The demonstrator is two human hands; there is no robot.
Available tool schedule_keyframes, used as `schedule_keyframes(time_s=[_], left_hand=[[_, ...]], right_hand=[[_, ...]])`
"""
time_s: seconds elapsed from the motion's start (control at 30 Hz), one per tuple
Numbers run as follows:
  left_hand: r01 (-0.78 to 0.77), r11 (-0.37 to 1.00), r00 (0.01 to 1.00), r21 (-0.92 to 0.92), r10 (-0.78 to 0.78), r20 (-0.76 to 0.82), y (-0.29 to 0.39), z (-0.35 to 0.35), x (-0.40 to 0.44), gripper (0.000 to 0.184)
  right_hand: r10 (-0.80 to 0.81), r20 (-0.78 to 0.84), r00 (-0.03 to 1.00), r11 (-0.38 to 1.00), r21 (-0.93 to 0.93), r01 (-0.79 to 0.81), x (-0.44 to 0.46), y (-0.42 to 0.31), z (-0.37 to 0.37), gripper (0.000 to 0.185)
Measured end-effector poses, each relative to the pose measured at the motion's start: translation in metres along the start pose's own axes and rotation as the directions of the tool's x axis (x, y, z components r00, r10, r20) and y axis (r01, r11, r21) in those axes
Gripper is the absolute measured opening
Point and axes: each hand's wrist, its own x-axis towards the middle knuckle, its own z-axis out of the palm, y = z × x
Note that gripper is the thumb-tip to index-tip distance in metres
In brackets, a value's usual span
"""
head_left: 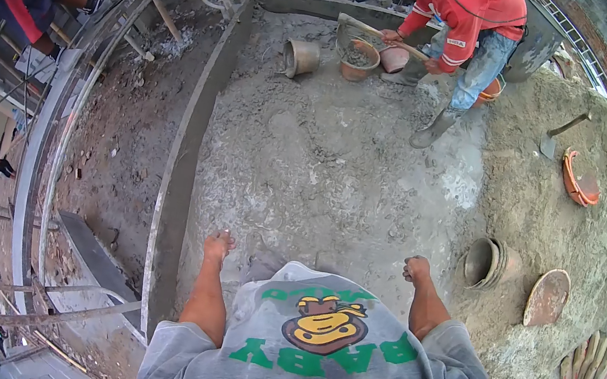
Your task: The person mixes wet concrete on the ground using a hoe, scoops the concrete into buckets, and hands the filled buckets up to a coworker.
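Observation:
Both forearms stretch forward from a grey shirt over wet grey mortar ground. On the left side, my left hand hangs over the mortar with its fingers curled; whether it holds anything is too small to tell. To the right, my right hand is curled into a loose fist, and nothing clear shows in it. The nearest objects to it are stacked buckets lying on their side, farther right. Neither hand touches a tool or bucket.
A co-worker in red holds a hoe over a mortar-filled bucket. Another bucket lies nearby. A low concrete edge runs along the left. At right are a trowel-like tool, orange-rimmed bucket and round pan.

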Motion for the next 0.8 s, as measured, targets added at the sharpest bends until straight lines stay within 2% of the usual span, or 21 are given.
schedule_keyframes(time_s=[0.1,0.17,0.3,0.4,0.5,0.63,0.73,0.8], left_hand=[[0.026,0.999,0.998,-0.027,-0.028,-0.052,-0.018,-0.009,-0.023,0.029],[0.076,0.997,0.993,-0.014,-0.077,-0.085,-0.042,-0.018,-0.037,0.03],[0.198,0.98,0.962,0.004,-0.193,-0.192,-0.073,-0.029,-0.064,0.031],[0.217,0.976,0.955,-0.026,-0.218,-0.203,-0.083,-0.026,-0.077,0.031],[0.218,0.975,0.959,-0.049,-0.224,-0.172,-0.091,-0.022,-0.074,0.031],[0.223,0.974,0.967,-0.043,-0.227,-0.116,-0.087,-0.016,-0.069,0.031],[0.24,0.969,0.965,-0.058,-0.244,-0.097,-0.083,-0.013,-0.066,0.032],[0.244,0.967,0.965,-0.066,-0.25,-0.085,-0.088,-0.014,-0.065,0.032]], right_hand=[[-0.064,0.142,0.988,0.998,-0.002,0.064,0.017,-0.02,0.016,0.013],[-0.111,0.192,0.975,0.992,0.079,0.097,0.018,-0.034,0.034,0.008],[-0.131,0.338,0.932,0.984,0.157,0.081,0.013,-0.032,0.059,0.009],[-0.084,0.269,0.959,0.992,-0.067,0.106,0.002,-0.017,0.063,0.008],[0.087,0.244,0.966,0.97,-0.242,-0.026,-0.008,-0.007,0.049,0.008],[0.123,0.217,0.968,0.968,-0.241,-0.069,-0.008,-0.002,0.022,0.008],[0.076,0.117,0.99,0.963,-0.265,-0.043,-0.016,-0.013,0.014,0.008],[0.073,0.136,0.988,0.964,-0.264,-0.035,0.0,-0.014,0.008,0.011]])
